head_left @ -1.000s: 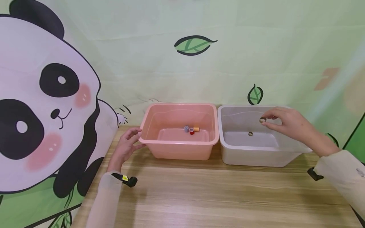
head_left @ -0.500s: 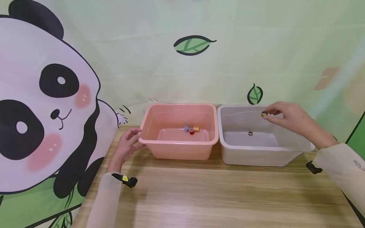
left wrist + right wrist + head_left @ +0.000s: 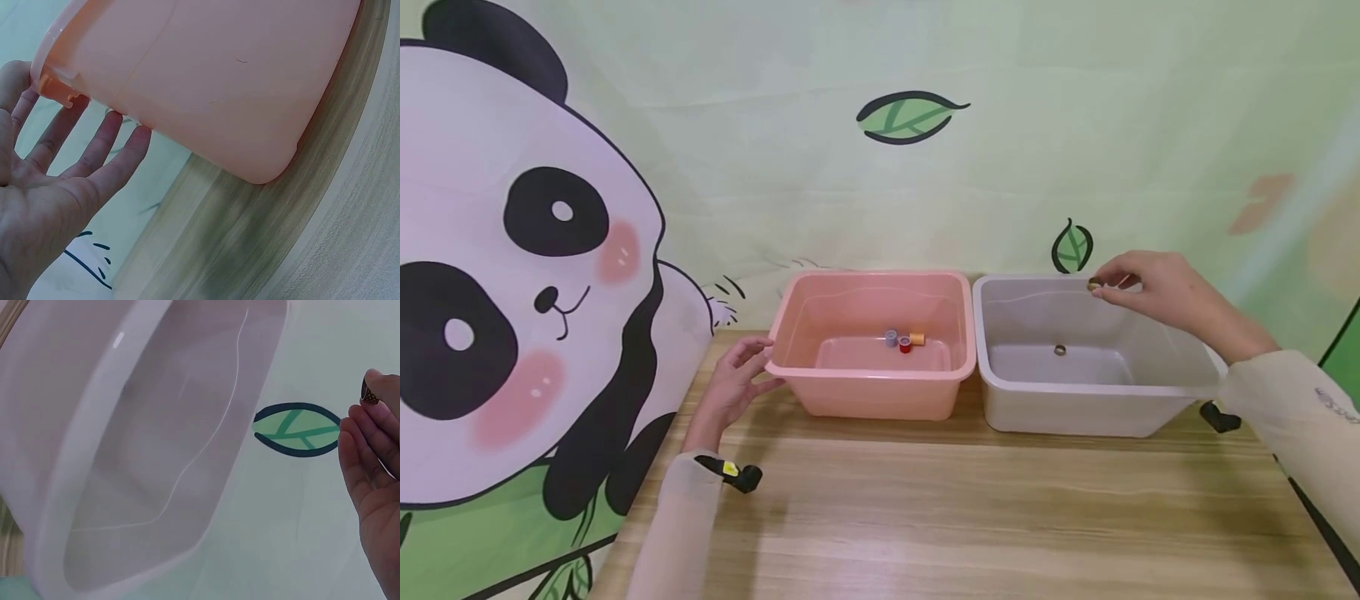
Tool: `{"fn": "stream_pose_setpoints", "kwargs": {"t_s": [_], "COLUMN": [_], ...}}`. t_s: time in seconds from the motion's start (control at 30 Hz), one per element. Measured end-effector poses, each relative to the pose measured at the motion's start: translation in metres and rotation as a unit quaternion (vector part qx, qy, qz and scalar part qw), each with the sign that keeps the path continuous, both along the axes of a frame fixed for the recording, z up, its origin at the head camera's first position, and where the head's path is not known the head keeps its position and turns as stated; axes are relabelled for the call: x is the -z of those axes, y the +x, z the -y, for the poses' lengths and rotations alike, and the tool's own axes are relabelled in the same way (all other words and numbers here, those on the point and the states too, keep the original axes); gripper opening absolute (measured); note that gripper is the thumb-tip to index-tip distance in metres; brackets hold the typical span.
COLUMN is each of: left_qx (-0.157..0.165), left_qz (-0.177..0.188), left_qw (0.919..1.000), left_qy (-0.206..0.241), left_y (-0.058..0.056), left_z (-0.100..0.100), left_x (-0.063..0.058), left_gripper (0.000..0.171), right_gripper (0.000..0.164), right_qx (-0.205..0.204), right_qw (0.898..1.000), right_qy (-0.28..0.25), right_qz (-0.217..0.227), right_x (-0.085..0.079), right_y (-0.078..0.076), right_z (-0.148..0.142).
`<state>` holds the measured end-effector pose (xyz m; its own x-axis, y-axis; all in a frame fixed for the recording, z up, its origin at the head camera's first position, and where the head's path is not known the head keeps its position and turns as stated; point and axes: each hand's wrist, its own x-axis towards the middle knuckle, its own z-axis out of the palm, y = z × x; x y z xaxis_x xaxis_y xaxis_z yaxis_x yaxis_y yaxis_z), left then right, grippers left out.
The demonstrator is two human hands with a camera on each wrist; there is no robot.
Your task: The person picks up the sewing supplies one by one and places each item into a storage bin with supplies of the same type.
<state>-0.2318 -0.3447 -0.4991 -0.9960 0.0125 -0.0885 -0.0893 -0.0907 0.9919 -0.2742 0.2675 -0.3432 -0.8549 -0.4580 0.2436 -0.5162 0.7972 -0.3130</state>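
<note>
In the head view my left hand rests at the left rim of the pink basin. The left wrist view shows the spread fingers touching the basin's side below the rim, fairly straight. My right hand pinches a small brass-coloured ring thimble between thumb and fingertips, over the back rim of the grey basin. Tiny dimples show on the thimble in the right wrist view. A similar brass ring lies on the grey basin's floor.
Inside the pink basin are small spool-like pieces: a blue one, a red one and an orange one. Both basins stand side by side on the wooden table, against a printed cloth backdrop.
My right hand, still pinching the ring thimble, has risen and moved back towards the grey basin's far rim. The left hand stays where it was.
</note>
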Motion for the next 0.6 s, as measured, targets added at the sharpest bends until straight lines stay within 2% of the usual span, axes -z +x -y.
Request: {"fn": "stream_pose_setpoints", "kwargs": {"t_s": [0.4,0.6], "left_qx": [0.006,0.004], "left_qz": [-0.002,0.0], "left_qw": [1.0,1.0], "left_qy": [0.004,0.005], "left_y": [0.001,-0.001], "left_z": [0.001,0.002], "left_x": [0.0,0.001], "left_gripper": [0.03,0.026], "right_gripper": [0.027,0.032], "right_qx": [0.024,0.037], "right_qw": [0.999,0.996], "right_qy": [-0.001,-0.012], "right_qz": [0.047,0.078], "right_x": [-0.001,0.001], "right_y": [-0.022,-0.039], "right_z": [-0.001,-0.001]}}
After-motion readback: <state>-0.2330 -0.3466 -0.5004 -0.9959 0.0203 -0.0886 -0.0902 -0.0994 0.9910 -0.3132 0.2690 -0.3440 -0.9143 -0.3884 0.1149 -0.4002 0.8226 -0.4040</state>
